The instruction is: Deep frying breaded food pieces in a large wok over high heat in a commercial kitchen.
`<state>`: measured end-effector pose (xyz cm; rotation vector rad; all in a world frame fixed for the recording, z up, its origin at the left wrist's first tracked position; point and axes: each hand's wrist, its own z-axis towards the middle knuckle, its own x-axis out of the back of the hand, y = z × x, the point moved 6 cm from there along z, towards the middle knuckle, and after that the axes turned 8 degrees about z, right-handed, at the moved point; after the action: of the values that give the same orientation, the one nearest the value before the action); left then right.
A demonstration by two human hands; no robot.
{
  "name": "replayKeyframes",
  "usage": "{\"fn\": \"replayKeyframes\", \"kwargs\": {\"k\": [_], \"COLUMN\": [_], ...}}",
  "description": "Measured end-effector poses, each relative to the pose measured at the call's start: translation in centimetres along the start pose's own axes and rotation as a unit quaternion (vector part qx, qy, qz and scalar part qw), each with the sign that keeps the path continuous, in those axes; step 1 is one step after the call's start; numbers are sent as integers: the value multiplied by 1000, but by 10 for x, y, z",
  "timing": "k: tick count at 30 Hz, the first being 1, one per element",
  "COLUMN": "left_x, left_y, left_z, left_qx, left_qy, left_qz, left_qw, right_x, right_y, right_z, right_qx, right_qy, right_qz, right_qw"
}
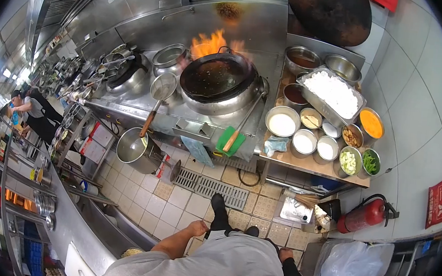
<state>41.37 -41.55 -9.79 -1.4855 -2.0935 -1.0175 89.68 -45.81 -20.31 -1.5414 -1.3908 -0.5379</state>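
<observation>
My left hand (198, 228) hangs by my left thigh with its fingers curled; whether it pinches anything is unclear. Beside my right hip is my right hand (285, 254), partly hidden below a black sleeve and small in view. Both are well away from the stove. Before me a large dark wok (217, 77) sits on a steel burner ring (212, 107), with flames (210, 44) rising behind it. A long-handled ladle or spatula (244, 120) rests against the ring, its wooden handle on a green cloth (231, 141). A wire strainer (163, 87) lies left of the wok.
On the right, a wooden-topped table (279, 155) holds several steel containers and a tray of white pieces (333, 91). A tall steel pot (140, 152) stands by the stove front. A floor drain grate (219, 191), fire extinguisher (363, 216) and another person (34, 110) are also visible.
</observation>
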Motion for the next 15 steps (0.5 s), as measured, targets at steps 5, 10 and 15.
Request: {"fn": "replayKeyframes", "kwargs": {"k": [5,10,15], "left_x": [4,-6,-8], "left_y": [1,4,3], "left_z": [-11,-2,4], "left_qx": [17,-1,-62], "left_qy": [-17,-134,-73], "left_qz": [62,8,83], "left_qw": [998,991,992], "right_x": [35,0,7], "right_y": [-13,9,6], "right_z": [-6,-3,-3], "right_qx": [-232,-55,-93], "right_qy": [8,63,84], "right_qz": [369,166,271], "right_qw": [900,983,954]}}
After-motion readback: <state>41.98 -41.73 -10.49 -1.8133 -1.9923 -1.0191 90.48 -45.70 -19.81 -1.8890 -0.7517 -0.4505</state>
